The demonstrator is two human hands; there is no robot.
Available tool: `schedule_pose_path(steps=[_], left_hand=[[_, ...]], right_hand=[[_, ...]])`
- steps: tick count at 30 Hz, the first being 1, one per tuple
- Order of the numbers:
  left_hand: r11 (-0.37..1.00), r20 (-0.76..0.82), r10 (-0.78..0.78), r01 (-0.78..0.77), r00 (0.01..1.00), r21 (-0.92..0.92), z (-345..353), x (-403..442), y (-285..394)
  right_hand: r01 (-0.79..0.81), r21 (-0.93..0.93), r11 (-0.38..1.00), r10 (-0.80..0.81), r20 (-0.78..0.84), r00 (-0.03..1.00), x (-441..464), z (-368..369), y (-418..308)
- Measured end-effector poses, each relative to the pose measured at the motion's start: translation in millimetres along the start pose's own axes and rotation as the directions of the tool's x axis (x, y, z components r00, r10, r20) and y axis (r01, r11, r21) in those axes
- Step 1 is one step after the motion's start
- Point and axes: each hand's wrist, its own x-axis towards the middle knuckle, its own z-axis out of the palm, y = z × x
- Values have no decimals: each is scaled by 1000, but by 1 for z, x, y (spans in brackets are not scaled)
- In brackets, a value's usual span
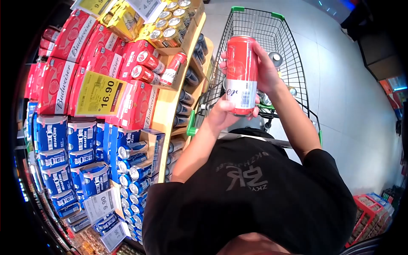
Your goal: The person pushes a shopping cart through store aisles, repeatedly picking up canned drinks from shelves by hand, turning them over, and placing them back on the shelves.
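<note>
Item one, in my head view: a tall red-and-white can (241,63), held roughly upright between both hands, over the near part of a wire shopping cart (276,16) with green corners. Right hand (267,72): wrapped around the can's upper half, thumb on the near side, fingertips showing past the far edge. Left hand (221,114): clamped low, around the base. State of the grip: both hands closed on the can. Barcode and white lower band face me. Handling, by my estimate: moderately heavy if full, smooth, slippery when damp, stiff while sealed but thin-walled and prone to dents. Best hold: full wrap at mid-body, palm or fingers supporting the base, light pressure, top rim left alone. Left of the grip: a wooden shelf (165,114) with loose red cans (173,70), red cartons (53,87) and a yellow price tag (101,94). Lower left: blue cans (139,172). Upper left: gold-topped cans (171,33). Right of the grip, beyond the cart: pale floor tiles (348,140).
</note>
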Motion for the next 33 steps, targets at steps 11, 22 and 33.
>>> schedule_pose_path(steps=[11,22,33], left_hand=[[798,-250,157,-272,955,-538,-11,-60,46],[838,-311,196,-324,930,-439,-69,-100,115],[926,-763,316,-360,564,117,-199,-30,187]], right_hand=[[-33,-326,945,-42,-220,975,64,38,47],[-187,-838,513,-3,-220,976,124,55,47],[148,-947,-284,-112,186,976,251,7,123]])
